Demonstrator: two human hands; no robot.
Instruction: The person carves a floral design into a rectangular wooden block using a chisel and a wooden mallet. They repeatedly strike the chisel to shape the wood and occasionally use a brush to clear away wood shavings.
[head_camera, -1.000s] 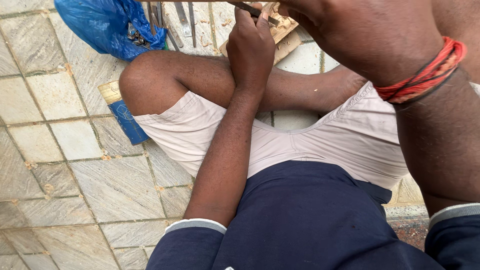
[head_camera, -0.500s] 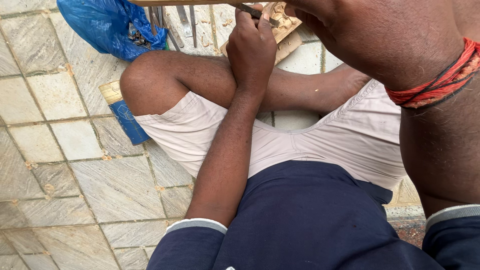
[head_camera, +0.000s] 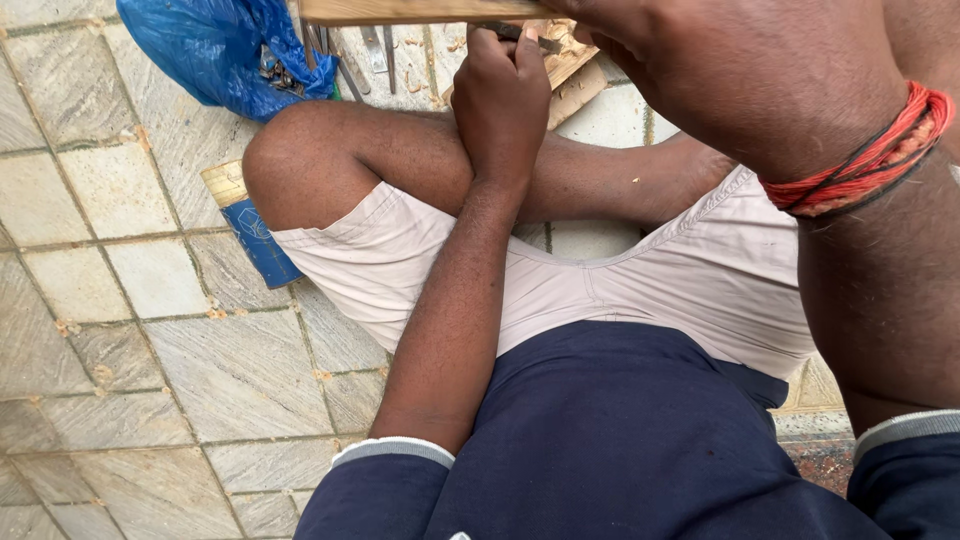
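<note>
My left hand (head_camera: 503, 95) is a fist around a dark metal chisel-like tool (head_camera: 512, 33), its tip on a pale carved wood block (head_camera: 568, 62) lying on the floor beyond my crossed legs. My right hand (head_camera: 700, 70) fills the top right, with red thread bands (head_camera: 865, 160) on its wrist. It grips a long wooden bar (head_camera: 420, 10) that runs along the top edge, above the left fist. Its fingers are cut off by the frame.
A blue plastic bag (head_camera: 215, 50) lies at the top left, with several metal tools (head_camera: 372, 50) beside it. A blue tin with a yellow end (head_camera: 255, 225) sits under my left knee. Stone floor tiles (head_camera: 120, 330) spread out to the left.
The wooden bar has come into view along the top edge as my right hand moved down and left. My left fist stays on the tool.
</note>
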